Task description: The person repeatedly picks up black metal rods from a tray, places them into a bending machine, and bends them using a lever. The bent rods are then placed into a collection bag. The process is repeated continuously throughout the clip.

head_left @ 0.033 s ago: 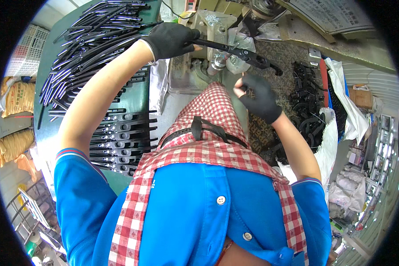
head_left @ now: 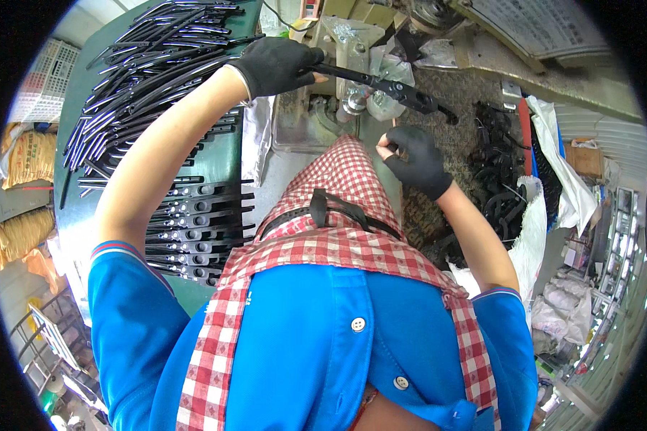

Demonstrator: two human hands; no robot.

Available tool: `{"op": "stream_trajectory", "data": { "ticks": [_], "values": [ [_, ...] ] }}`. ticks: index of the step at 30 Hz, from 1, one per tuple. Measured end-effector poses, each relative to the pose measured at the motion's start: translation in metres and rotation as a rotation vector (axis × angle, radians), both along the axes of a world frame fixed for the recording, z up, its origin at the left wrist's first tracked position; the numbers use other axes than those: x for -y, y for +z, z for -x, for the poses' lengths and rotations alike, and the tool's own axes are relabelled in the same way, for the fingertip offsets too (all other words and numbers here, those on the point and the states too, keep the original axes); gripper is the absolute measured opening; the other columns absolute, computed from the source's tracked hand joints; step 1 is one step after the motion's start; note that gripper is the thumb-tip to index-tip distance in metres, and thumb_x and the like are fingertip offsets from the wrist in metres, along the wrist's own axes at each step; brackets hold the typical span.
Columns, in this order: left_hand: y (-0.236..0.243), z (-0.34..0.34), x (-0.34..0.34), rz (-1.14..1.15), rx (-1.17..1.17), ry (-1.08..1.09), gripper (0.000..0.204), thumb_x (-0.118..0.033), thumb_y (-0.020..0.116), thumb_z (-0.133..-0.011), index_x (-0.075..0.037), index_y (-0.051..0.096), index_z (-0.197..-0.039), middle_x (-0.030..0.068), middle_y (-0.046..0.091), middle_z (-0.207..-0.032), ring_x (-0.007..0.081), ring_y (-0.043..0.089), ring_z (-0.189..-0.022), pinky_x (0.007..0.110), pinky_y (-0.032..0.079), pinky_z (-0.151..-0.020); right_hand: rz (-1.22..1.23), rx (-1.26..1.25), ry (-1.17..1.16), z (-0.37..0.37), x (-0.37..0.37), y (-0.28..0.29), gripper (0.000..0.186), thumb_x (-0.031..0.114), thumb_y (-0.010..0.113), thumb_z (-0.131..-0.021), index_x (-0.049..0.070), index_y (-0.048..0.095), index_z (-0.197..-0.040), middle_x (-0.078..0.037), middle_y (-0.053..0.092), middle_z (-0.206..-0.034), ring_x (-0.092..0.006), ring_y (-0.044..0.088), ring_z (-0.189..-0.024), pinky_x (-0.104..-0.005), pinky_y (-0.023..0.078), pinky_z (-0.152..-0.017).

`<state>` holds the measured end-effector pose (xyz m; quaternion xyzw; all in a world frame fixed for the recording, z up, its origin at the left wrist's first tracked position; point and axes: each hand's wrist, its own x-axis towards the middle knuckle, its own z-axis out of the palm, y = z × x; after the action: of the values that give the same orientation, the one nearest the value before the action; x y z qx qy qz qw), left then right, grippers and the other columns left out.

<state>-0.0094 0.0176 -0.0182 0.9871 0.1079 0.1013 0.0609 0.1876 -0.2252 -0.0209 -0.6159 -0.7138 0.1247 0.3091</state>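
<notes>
Head view. Left hand point(head_left: 277, 66), black-gloved: grip wrapped around one end of a long black arm point(head_left: 381, 85), held across the press point(head_left: 341, 79) at the far edge of the green bench point(head_left: 226, 154). Right hand point(head_left: 415, 159), black-gloved: grip curled shut just below the arm, contents cannot be told. Loose rods point(head_left: 133, 72) heaped on the bench's left; flat brackets point(head_left: 198, 230) stacked nearer. More black parts point(head_left: 492, 179) piled at right.

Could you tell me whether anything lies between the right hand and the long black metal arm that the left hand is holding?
Nothing visible does. The right hand, gloved and fisted, hovers just below the black metal arm, with only open space over the workbench between them. The left hand grips the arm's near end.
</notes>
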Motion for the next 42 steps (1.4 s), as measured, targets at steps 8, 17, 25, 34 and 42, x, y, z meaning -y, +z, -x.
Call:
{"op": "stream_trajectory", "data": {
  "ticks": [8, 17, 25, 34, 42],
  "values": [
    [0.011, 0.010, 0.004, 0.040, 0.013, 0.018, 0.043, -0.048, 0.057, -0.086, -0.008, 0.062, -0.101, 0.0177, 0.062, -0.076, 0.0363, 0.063, -0.073, 0.044, 0.050, -0.063, 0.319, -0.157, -0.116, -0.048, -0.033, -0.070, 0.012, 0.013, 0.062, -0.083, 0.003, 0.060, -0.088, -0.005, 0.062, -0.082, -0.0107, 0.057, -0.076, -0.0270, 0.045, -0.069],
    [0.024, -0.007, 0.025, 0.073, 0.086, -0.016, 0.034, -0.036, 0.058, -0.086, -0.015, 0.060, -0.113, 0.0150, 0.065, -0.085, 0.0331, 0.065, -0.079, 0.042, 0.051, -0.068, 0.376, 0.327, -0.353, -0.090, -0.089, -0.143, 0.042, 0.038, 0.047, -0.088, 0.018, 0.055, -0.125, -0.016, 0.057, -0.121, -0.0339, 0.056, -0.110, -0.0444, 0.043, -0.090],
    [0.035, 0.063, 0.045, 0.173, -0.018, 0.082, 0.032, -0.022, 0.059, -0.086, -0.018, 0.059, -0.118, 0.0135, 0.066, -0.086, 0.0334, 0.064, -0.076, 0.044, 0.051, -0.067, 0.338, 0.568, -0.235, -0.093, -0.116, -0.167, 0.031, 0.031, 0.051, -0.084, 0.011, 0.064, -0.104, -0.014, 0.066, -0.102, -0.0299, 0.061, -0.099, -0.0392, 0.045, -0.089],
    [-0.051, 0.286, 0.078, 0.146, -0.343, 0.544, 0.028, -0.010, 0.060, -0.078, -0.020, 0.066, -0.103, 0.0078, 0.065, -0.093, 0.0291, 0.064, -0.079, 0.038, 0.050, -0.066, 0.452, 0.290, -0.358, -0.093, -0.113, -0.152, 0.034, 0.038, 0.055, -0.085, 0.006, 0.065, -0.092, -0.022, 0.064, -0.094, -0.0402, 0.060, -0.092, -0.0480, 0.047, -0.077],
    [-0.109, 0.314, 0.119, 0.112, -0.051, 0.975, 0.030, -0.029, 0.048, -0.090, -0.009, 0.065, -0.105, 0.0113, 0.061, -0.110, 0.0319, 0.052, -0.105, 0.040, 0.039, -0.094, 0.408, 0.475, -0.266, -0.086, -0.117, -0.147, 0.031, 0.035, 0.058, -0.080, 0.006, 0.065, -0.089, -0.021, 0.064, -0.090, -0.0394, 0.061, -0.089, -0.0478, 0.048, -0.075]
  ]
}}
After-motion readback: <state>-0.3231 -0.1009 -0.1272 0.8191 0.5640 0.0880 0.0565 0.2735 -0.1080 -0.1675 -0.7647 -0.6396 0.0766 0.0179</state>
